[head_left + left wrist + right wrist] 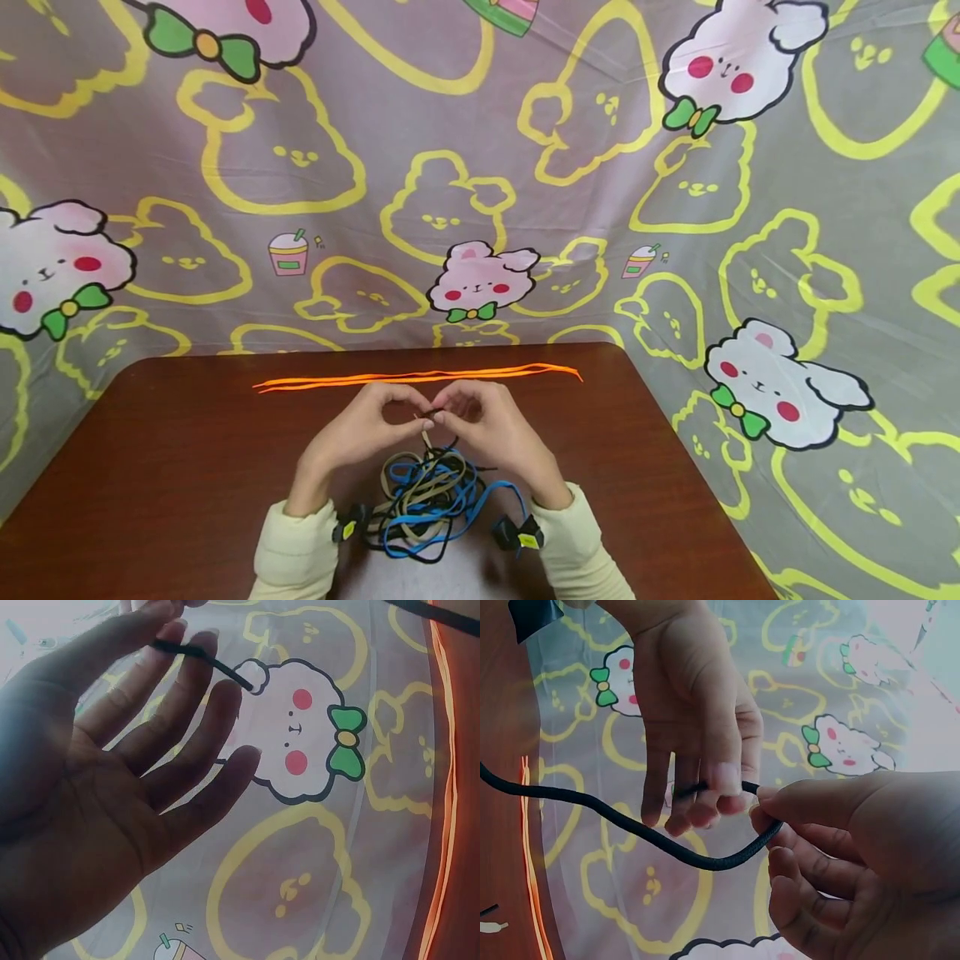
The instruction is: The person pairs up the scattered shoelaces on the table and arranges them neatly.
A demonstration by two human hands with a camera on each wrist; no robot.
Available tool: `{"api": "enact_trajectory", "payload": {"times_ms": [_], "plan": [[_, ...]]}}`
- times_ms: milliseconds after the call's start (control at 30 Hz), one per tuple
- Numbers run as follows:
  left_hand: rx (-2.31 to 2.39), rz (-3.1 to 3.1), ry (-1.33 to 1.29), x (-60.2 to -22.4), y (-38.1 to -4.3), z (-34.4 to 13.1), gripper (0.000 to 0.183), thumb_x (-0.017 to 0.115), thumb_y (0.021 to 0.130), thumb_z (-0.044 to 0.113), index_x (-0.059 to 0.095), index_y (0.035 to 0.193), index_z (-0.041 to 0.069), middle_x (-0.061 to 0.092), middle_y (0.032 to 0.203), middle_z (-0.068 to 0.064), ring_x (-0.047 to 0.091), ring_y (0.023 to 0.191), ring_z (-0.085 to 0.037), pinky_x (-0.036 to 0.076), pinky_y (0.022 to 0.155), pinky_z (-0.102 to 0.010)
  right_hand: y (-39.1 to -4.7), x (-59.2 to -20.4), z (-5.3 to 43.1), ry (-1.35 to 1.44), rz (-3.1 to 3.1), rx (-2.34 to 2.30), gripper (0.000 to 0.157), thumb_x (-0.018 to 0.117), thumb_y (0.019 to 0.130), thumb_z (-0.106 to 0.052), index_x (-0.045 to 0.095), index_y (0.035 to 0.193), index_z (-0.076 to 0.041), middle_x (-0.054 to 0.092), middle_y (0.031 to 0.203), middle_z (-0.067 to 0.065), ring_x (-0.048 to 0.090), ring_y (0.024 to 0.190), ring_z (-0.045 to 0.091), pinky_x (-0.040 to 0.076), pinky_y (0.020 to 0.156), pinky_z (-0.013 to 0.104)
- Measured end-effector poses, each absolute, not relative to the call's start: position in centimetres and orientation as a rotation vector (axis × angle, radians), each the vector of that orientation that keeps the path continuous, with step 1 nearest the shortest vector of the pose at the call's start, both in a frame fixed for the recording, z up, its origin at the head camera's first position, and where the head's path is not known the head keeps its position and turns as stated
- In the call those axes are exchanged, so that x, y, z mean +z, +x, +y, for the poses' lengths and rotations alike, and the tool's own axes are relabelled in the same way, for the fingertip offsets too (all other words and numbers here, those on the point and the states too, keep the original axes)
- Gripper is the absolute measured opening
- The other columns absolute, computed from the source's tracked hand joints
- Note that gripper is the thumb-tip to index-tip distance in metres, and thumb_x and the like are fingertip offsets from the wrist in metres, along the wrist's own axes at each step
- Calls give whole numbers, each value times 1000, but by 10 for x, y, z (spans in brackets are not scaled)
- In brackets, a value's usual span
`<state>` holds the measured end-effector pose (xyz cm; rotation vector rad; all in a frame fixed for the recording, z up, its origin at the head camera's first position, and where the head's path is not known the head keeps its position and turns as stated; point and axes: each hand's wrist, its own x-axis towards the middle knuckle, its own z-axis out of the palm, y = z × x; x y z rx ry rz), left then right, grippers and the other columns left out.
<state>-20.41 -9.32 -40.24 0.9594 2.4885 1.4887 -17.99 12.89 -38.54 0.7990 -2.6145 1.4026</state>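
Note:
A round black shoelace (716,863) is pinched near one end by both hands, just above a tangle of laces. My left hand (363,433) holds it between thumb and index finger, with the other fingers spread loosely. The end of the lace (229,673) sticks out past those fingertips. Close beside it, my right hand (498,429) pinches the same lace between thumb and forefinger. From the right fingers the lace sags in a curve in the right wrist view. Below the hands lies the tangle (431,504) of black, blue and beige laces on the table.
Two orange laces (420,378) lie side by side, stretched along the far part of the brown table (187,467). A patterned cloth (480,200) hangs behind and around it. One blue lace (504,485) loops out toward the right wrist.

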Motion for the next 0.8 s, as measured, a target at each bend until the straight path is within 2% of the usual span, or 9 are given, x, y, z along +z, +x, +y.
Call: {"api": "enact_trajectory", "payload": {"times_ms": [233,400,633,800], "plan": [[1505,2545,992,-397,-201,-101,14,74,95,18,80,107,16,77,103,5,69,99,-10,52,97,-47,-177,-383,130,812,-2624,1401,12,76,92,-10,74,103,-14,69,84,-4,61,72,9,53,66,26],[1565,2603,979,-397,-201,-110,15,73,95,20,80,109,19,76,102,9,68,97,-9,53,92,-40,-175,-382,132,821,-2648,1413,14,75,93,-9,73,106,-11,69,84,-2,59,70,11,52,65,26],[1755,2701,946,-396,-201,-125,15,72,95,11,80,108,12,75,96,1,68,91,-14,53,86,-30,-168,-375,135,805,-2652,1414,14,75,92,-10,74,106,-14,67,82,-8,61,72,10,54,66,27],[1840,2729,890,-394,-200,-131,17,67,99,8,78,110,12,75,95,-2,68,91,-13,50,85,-22,-163,-372,136,807,-2672,1410,15,73,93,-8,73,107,-14,65,79,-10,59,69,10,52,64,26]]}}
